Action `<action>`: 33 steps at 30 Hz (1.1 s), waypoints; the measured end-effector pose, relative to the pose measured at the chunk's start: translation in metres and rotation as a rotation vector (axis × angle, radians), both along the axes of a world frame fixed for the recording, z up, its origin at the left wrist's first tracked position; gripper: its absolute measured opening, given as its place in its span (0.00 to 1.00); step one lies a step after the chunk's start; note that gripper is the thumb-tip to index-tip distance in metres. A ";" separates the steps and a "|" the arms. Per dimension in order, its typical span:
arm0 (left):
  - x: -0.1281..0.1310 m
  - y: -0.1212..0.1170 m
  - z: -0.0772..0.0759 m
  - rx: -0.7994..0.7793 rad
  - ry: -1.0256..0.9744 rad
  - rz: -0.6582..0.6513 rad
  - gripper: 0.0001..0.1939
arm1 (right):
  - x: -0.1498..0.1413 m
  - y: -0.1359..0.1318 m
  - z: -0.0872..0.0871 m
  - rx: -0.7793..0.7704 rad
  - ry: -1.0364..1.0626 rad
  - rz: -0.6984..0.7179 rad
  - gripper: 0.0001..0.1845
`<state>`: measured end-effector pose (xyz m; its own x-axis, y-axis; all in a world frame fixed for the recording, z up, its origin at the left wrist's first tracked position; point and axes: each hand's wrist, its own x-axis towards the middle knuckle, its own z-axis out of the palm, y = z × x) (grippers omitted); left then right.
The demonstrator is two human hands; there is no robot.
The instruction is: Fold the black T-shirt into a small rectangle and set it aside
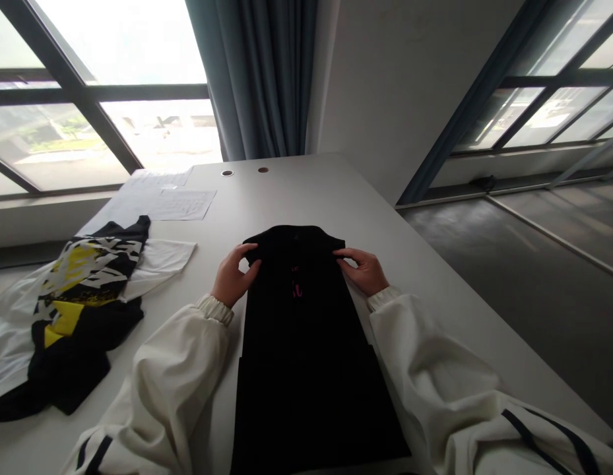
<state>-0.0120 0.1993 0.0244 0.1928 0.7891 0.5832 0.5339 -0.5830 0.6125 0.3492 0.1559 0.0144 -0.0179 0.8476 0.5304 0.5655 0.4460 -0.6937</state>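
A black T-shirt (306, 369) lies flat on the white table in front of me, its sides folded inward into a long strip. Its collar end points away from me, and a small pink print shows below the neck. My left hand (235, 274) pinches the shirt's left shoulder edge between thumb and fingers. At the opposite shoulder my right hand (364, 270) grips the edge the same way. Both hands are level with each other.
Left of me lie crumpled garments: a black, white and yellow patterned shirt (88, 277) and white cloth (160, 264). Printed papers (185, 204) rest farther back on the table (306, 191), near two cable holes. Windows and a blue curtain (266, 79) stand behind.
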 end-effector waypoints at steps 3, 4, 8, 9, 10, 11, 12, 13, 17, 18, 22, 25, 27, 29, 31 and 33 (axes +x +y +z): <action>-0.010 -0.014 -0.008 -0.071 0.004 -0.123 0.35 | 0.003 -0.012 -0.001 -0.027 -0.057 0.049 0.08; -0.014 -0.018 -0.009 -0.101 0.048 -0.159 0.38 | 0.005 -0.015 -0.002 -0.048 -0.072 0.067 0.10; -0.025 -0.025 -0.007 -0.146 0.349 -0.293 0.28 | 0.010 -0.027 -0.008 -0.169 -0.165 0.160 0.38; -0.026 -0.026 -0.006 -0.133 0.406 -0.329 0.25 | 0.011 -0.029 -0.009 -0.183 -0.203 0.182 0.41; -0.027 -0.027 -0.005 -0.118 0.444 -0.354 0.22 | 0.012 -0.031 -0.010 -0.182 -0.240 0.203 0.41; -0.028 -0.028 -0.004 -0.104 0.465 -0.369 0.21 | 0.012 -0.033 -0.011 -0.170 -0.269 0.220 0.38; -0.028 -0.030 -0.004 -0.095 0.474 -0.376 0.20 | 0.013 -0.034 -0.012 -0.151 -0.288 0.235 0.33; -0.029 -0.031 -0.003 -0.095 0.477 -0.378 0.19 | 0.014 -0.036 -0.013 -0.131 -0.299 0.248 0.27; -0.033 -0.039 0.000 -0.157 0.465 -0.360 0.17 | 0.019 -0.043 -0.014 -0.085 -0.280 0.227 0.17; -0.034 -0.041 0.001 -0.170 0.462 -0.354 0.18 | 0.021 -0.045 -0.013 -0.088 -0.276 0.224 0.17; -0.038 -0.047 0.004 -0.148 0.476 -0.374 0.18 | 0.026 -0.049 -0.013 -0.134 -0.297 0.271 0.21; -0.039 -0.049 0.004 -0.118 0.492 -0.378 0.17 | 0.027 -0.049 -0.013 -0.134 -0.307 0.286 0.21; -0.039 -0.050 0.003 -0.109 0.492 -0.373 0.16 | 0.028 -0.050 -0.013 -0.125 -0.309 0.297 0.20; -0.040 -0.050 0.002 -0.116 0.484 -0.374 0.16 | 0.028 -0.051 -0.013 -0.117 -0.313 0.310 0.20; -0.042 -0.051 0.003 -0.136 0.474 -0.381 0.15 | 0.029 -0.052 -0.012 -0.114 -0.316 0.320 0.20; -0.045 -0.052 0.008 -0.173 0.472 -0.422 0.14 | 0.030 -0.053 -0.011 -0.124 -0.320 0.326 0.20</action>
<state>-0.0569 0.1472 0.0323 0.7103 0.6646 0.2317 0.5154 -0.7153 0.4719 0.3795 0.1033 0.0034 -0.4401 0.8271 0.3496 0.6037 0.5608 -0.5666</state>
